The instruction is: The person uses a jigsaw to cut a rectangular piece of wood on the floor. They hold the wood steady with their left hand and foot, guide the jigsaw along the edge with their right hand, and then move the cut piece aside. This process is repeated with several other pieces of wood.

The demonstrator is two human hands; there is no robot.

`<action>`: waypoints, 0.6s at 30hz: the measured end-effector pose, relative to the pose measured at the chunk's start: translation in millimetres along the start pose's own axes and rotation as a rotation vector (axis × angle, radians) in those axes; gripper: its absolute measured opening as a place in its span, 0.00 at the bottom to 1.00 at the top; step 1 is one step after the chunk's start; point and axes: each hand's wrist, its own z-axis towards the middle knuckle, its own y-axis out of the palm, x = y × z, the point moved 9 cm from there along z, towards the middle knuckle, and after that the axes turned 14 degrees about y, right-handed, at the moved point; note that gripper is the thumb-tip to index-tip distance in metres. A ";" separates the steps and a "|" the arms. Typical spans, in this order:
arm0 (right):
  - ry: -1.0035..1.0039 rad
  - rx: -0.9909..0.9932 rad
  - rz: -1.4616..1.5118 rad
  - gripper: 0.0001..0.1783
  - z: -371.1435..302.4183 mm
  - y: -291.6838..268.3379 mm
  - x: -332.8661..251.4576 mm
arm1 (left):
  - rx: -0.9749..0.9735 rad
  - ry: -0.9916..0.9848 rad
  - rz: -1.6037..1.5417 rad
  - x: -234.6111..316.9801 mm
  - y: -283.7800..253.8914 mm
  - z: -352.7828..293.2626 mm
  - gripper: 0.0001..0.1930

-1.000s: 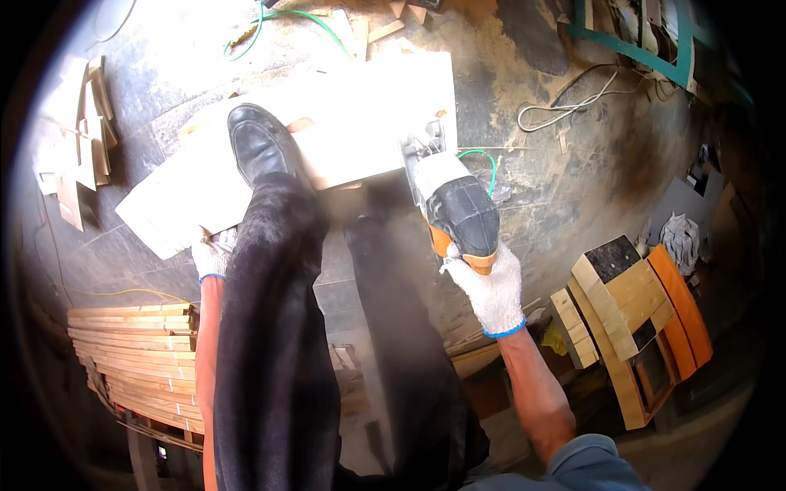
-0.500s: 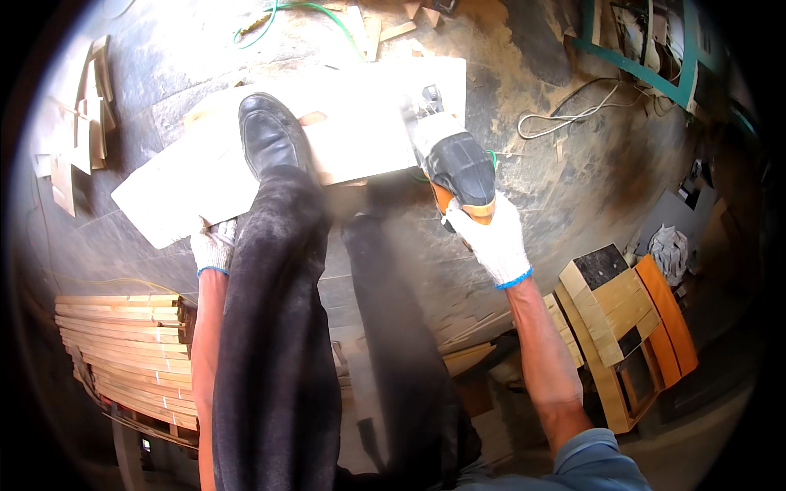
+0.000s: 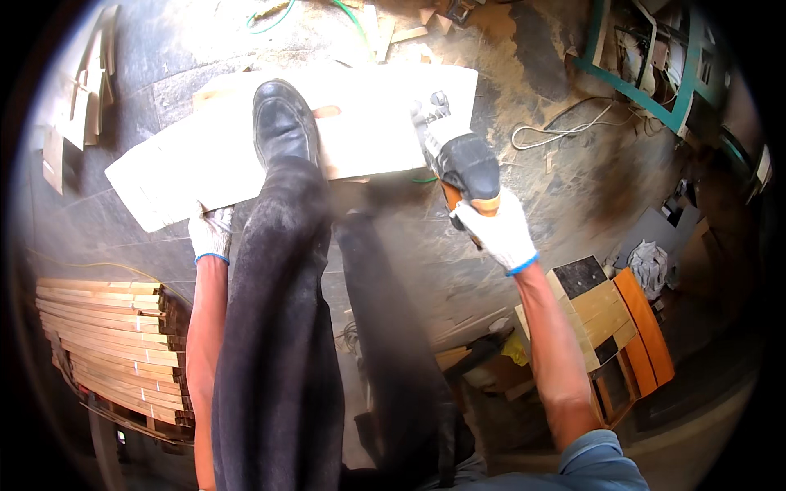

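Note:
A long pale wooden board [image 3: 205, 168] lies low over the floor, with my black shoe [image 3: 282, 123] pressed on its middle. Gloved in white, my left hand [image 3: 211, 233] is closed on the board's near left edge, its fingers partly out of sight underneath. My right hand [image 3: 498, 231], in a matching glove, is wrapped around the rear of a black and orange handheld power tool [image 3: 468, 164]. The tool's grey front rests at the right end of the board; glare hides its working tip, so its exact kind is unclear.
Stacked wooden slats [image 3: 106, 344] stand at the lower left, and offcuts [image 3: 82, 106] at the far left. A pale cord loop [image 3: 565, 135] and a teal metal frame [image 3: 634, 90] lie to the right. Wooden boxes [image 3: 602, 315] stand near my right forearm. Sawdust covers parts of the floor.
The view has shifted slightly. Both hands keep their holds on the board and the power tool, and the tool stays at the board's right end.

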 end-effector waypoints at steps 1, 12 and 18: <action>0.003 -0.007 0.002 0.21 0.5 -0.4 -2.6 | 0.013 -0.001 -0.028 -0.6 -1.6 2.0 0.24; -0.041 -0.039 -0.098 0.23 1.8 -8.6 -22.6 | 0.002 0.035 -0.073 -3.8 -6.3 7.2 0.25; -0.058 -0.042 -0.143 0.25 10.1 -11.4 -16.0 | -0.009 0.034 -0.060 -5.8 -9.7 11.6 0.25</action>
